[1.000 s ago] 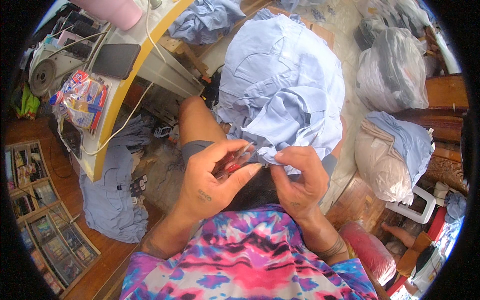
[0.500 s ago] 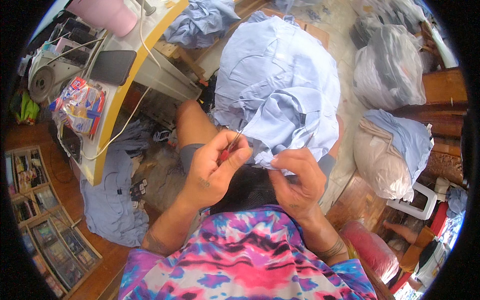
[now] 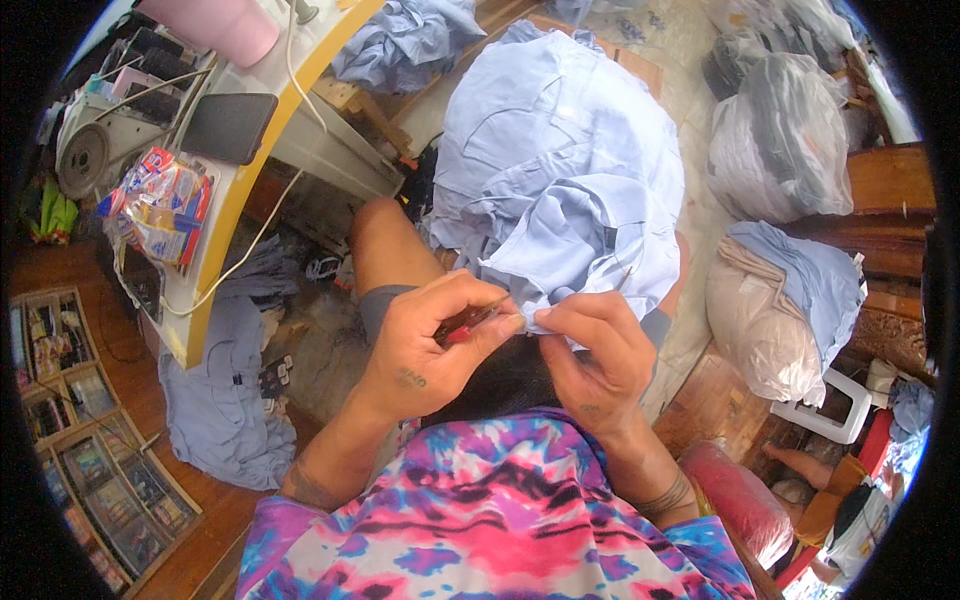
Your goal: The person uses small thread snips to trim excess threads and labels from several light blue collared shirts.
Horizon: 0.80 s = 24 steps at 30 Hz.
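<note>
My left hand (image 3: 428,335) is closed around a small red-handled metal tool (image 3: 459,333). Its exact kind is hard to make out, since my fingers cover much of it. The fingertips of that hand meet the edge of a light blue garment (image 3: 550,240). On the other side, my right hand (image 3: 598,350) pinches the same edge between thumb and fingers, close beside the left fingertips. The garment lies on top of a large heap of light blue cloth (image 3: 540,120) in front of me, between my knees. A small dark label (image 3: 610,238) shows on the garment.
At left, a yellow-edged table (image 3: 225,270) carries a phone (image 3: 230,128), a snack packet (image 3: 165,205) and a pink container (image 3: 225,30). More blue cloth (image 3: 225,410) lies on the floor below. Stuffed plastic bags (image 3: 780,140) and a white plastic stool (image 3: 835,410) stand at right.
My left hand has moved right with the red-handled tool, and its fingertips now come up to the garment's edge beside my right hand. My right hand keeps its pinch.
</note>
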Tool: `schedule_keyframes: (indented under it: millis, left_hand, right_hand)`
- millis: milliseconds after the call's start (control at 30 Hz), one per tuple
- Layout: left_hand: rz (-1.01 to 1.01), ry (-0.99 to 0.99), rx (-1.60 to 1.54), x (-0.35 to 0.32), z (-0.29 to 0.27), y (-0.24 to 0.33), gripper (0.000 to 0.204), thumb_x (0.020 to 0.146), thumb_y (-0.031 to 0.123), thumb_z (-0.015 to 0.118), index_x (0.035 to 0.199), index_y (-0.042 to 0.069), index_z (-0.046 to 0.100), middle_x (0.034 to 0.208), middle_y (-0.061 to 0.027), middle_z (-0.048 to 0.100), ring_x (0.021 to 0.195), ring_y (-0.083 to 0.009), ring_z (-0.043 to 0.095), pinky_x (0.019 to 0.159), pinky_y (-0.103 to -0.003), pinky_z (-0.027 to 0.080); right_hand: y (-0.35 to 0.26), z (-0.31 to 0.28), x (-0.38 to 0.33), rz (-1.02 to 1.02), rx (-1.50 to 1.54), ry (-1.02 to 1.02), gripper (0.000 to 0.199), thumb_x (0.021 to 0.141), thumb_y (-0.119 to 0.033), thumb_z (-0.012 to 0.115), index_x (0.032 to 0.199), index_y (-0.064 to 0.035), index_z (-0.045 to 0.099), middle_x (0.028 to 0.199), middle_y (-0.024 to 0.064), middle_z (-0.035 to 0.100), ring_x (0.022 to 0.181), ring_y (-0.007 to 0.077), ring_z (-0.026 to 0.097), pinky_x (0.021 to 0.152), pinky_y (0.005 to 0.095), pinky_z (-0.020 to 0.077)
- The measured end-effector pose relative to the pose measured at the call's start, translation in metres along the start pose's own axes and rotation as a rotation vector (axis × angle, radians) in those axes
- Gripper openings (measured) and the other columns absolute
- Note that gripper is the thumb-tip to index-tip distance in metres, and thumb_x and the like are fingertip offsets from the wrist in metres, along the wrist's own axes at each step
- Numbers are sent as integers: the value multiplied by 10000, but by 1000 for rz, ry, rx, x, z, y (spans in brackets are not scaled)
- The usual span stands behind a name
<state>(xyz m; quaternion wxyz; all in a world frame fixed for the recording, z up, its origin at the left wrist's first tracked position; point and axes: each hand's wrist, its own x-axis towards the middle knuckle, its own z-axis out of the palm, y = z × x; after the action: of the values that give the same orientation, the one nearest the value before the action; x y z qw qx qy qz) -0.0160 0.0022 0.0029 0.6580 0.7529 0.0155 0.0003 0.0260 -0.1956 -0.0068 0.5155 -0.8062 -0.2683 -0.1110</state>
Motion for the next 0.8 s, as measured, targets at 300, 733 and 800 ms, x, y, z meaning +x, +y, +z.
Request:
schedule_keyframes:
  millis: [300,733,800]
  left_hand:
    - [-178,71,-221,1,8,1,146,1040,177,631,1014,35,608,760,31,533,639,-38,425,568,-220,342]
    - [-228,187,-375,-1,19,-3,189,1047,227,647,1113,52,622,713,91,464,609,7,392,538,-180,324]
    - [-213,133,-258,2,19,-4,187,1037,220,662,1083,39,648,743,92,478,659,8,397,581,-177,337]
  right_hand:
    - [0,2,0,-8,34,-14,290,715,63,824,971,-65,774,890,80,700,771,225,669,643,318,522]
    - [7,13,-2,-89,-17,52,298,704,84,820,965,-50,771,859,69,688,740,224,639,620,320,495]
    - [10,14,-3,-115,-19,55,297,707,80,822,968,-50,770,857,71,686,735,225,635,615,322,493]
